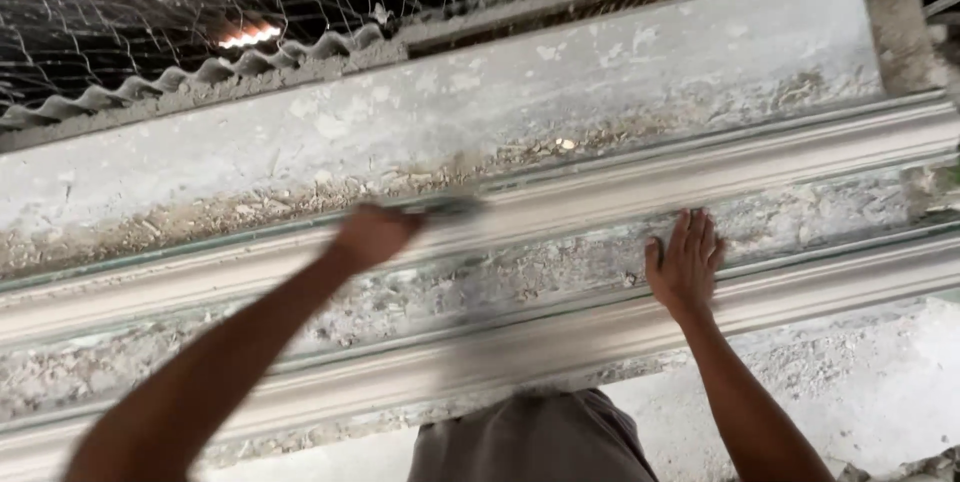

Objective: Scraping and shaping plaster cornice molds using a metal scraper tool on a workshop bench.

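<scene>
One blurred tool [445, 207], left hand [372, 236] clutching.

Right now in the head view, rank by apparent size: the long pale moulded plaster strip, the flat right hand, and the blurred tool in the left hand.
1. Long pale moulded plaster strip, spanning the frame.
2. Right hand, flat on the mould.
3. Blurred tool in the left hand; motion blur makes its extent unsure.

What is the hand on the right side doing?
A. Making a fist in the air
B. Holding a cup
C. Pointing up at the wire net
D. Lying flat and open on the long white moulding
D: the right hand rests palm-down with fingers spread on the plaster moulding.
</scene>
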